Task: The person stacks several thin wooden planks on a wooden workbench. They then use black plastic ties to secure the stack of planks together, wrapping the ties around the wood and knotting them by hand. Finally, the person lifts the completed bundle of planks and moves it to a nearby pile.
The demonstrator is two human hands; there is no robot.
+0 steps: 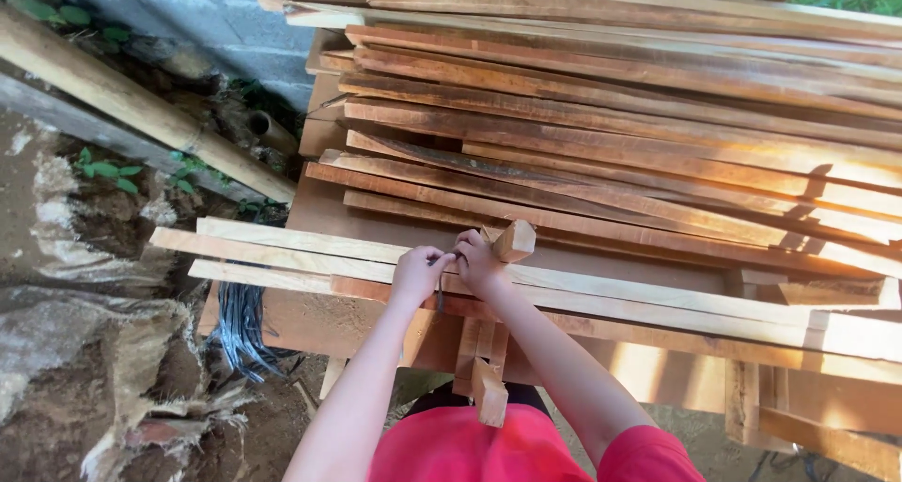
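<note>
Two hands I see meet over pale slats (310, 249): left hand (419, 273) pinches a dark wire (440, 292), right hand (477, 262) curls on it beside a wood block (515, 241).

Both hands (449, 268) seemingly pinched together.

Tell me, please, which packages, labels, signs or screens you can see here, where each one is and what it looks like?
None in view: no package, label, sign or screen.
The scene holds only bare wooden slats stacked on a bench, a grey block wall, and the two hands, left hand and right hand, close together over a pale slat.
</note>
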